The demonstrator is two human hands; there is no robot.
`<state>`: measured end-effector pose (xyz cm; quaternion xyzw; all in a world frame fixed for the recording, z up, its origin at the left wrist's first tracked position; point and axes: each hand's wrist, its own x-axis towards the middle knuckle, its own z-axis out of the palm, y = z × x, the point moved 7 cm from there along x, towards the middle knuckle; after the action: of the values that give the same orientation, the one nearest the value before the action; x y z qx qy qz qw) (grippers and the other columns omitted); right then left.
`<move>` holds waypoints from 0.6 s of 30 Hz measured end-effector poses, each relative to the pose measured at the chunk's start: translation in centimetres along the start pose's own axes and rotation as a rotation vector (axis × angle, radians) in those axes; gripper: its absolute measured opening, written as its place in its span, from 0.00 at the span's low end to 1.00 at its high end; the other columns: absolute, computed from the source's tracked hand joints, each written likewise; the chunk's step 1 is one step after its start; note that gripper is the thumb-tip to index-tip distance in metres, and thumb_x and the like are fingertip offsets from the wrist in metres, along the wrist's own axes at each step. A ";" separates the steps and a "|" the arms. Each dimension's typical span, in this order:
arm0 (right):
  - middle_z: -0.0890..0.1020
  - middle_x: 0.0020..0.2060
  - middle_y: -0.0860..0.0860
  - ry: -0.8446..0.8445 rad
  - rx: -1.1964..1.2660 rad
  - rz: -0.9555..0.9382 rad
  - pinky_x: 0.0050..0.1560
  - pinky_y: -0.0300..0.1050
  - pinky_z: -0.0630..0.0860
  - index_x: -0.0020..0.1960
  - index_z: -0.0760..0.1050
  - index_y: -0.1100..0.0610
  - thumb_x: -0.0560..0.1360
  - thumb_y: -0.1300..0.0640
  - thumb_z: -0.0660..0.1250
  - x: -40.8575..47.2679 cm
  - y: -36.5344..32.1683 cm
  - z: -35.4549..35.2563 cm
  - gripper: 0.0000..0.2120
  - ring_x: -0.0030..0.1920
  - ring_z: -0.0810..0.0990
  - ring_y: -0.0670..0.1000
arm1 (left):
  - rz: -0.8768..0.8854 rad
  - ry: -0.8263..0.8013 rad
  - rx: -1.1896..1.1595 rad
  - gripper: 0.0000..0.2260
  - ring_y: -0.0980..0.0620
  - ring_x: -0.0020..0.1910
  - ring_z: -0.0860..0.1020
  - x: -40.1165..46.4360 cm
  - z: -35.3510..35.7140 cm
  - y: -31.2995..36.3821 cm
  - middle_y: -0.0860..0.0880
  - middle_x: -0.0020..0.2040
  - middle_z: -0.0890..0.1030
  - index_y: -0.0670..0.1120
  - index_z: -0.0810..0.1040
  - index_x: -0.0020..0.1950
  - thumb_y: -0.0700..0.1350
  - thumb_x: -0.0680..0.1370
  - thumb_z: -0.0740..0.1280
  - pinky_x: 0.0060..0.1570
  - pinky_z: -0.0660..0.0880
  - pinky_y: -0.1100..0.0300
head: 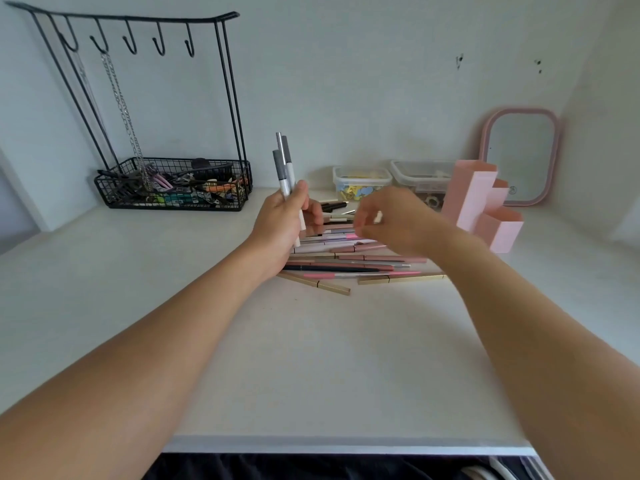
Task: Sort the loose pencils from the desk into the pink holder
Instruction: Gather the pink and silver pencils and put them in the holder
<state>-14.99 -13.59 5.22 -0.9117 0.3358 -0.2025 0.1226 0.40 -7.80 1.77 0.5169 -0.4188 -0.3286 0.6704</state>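
3 grey pencils [284, 166] upright in left hand [282, 220] — pink holder [479, 206] nearby

Three grey pencils [284, 164] stood in one hand; two clear tubs [362, 181], one pink holder [479, 206], five hooks [131, 39].

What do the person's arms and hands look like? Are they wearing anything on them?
Both forearms are bare right to the bottom of the picture, with no sleeves in view. The left hand and right hand wear no gloves, and no watch or bracelet shows at either wrist. The right hand is blurred, so rings cannot be ruled out.
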 end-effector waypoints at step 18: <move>0.83 0.43 0.48 -0.176 -0.144 0.158 0.40 0.34 0.69 0.48 0.83 0.55 0.75 0.60 0.72 -0.8 5.0 -1.1 0.04 0.40 0.77 0.43 | -0.065 0.019 0.056 0.23 0.54 0.23 0.61 -0.6 -0.4 0.0 0.52 0.26 0.63 0.49 0.61 0.33 0.57 0.83 0.62 0.22 0.57 0.63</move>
<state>-18.86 -16.86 4.20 -0.9031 0.4081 -0.0869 0.1015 0.54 -7.10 1.62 0.5520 -0.4044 -0.3334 0.6485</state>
